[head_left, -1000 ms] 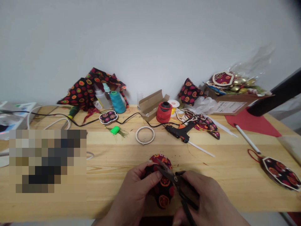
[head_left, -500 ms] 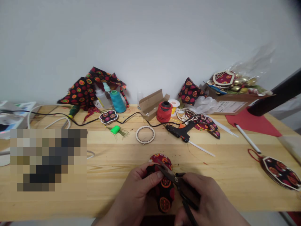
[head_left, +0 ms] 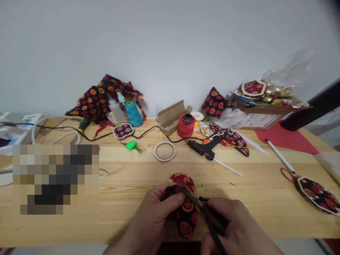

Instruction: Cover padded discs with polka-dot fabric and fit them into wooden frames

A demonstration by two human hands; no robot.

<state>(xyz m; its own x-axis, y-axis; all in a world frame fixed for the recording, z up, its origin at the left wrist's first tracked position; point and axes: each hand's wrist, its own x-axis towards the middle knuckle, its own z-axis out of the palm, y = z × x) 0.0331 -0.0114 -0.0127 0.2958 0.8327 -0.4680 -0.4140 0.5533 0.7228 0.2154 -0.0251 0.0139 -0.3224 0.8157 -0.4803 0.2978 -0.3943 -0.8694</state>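
Note:
Close to the table's front edge, my left hand (head_left: 159, 207) pinches a piece of patterned fabric (head_left: 186, 226), black and dark red with orange round motifs, thumb on top. Part of the cloth is hidden under the fingers. My right hand (head_left: 231, 221) grips black-handled scissors (head_left: 200, 204), whose blades point up and left and lie against the fabric beside my left thumb. Whether the blade tips have cloth between them is too small to tell. Beyond the hands lies a pale ring-shaped wooden frame (head_left: 165, 162).
Behind stand a black glue gun (head_left: 203, 148), a red thread spool (head_left: 186, 131), an open cardboard box (head_left: 170, 122) and a teal thread cone (head_left: 133, 115). A fabric-covered ornament (head_left: 316, 194) and a white pen (head_left: 280, 156) lie right. A blurred patch covers the left.
The scissors' handles have drawn closer together, and my right hand has shifted slightly. My left hand keeps its hold on the fabric in nearly the same place.

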